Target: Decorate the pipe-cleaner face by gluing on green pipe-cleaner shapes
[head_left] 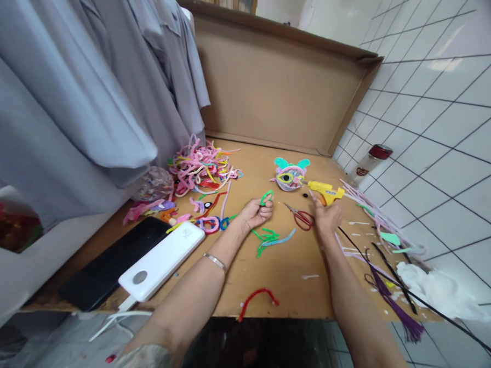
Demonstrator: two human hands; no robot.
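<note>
Between the fingers of my left hand [257, 213] is a small bent loop of green pipe cleaner [266, 197]. My right hand [328, 215] grips a yellow glue gun [327, 191], its nozzle pointing left toward a round craft piece [289, 177] with turquoise ears and a yellow-ringed black eye. Whether the nozzle touches that piece I cannot tell. Red-handled scissors [302, 218] lie between my hands. Below my left hand are short green pipe cleaner pieces [265, 239] and a light blue one [282, 240].
A heap of mostly pink pipe cleaners [199, 167] lies at the back left. A white power bank [163, 259] and a black phone-like slab [113, 262] sit at left. A capped jar [370, 163], purple tassel [394, 308] and black cord [424, 301] are at right. Cardboard [269, 84] stands behind.
</note>
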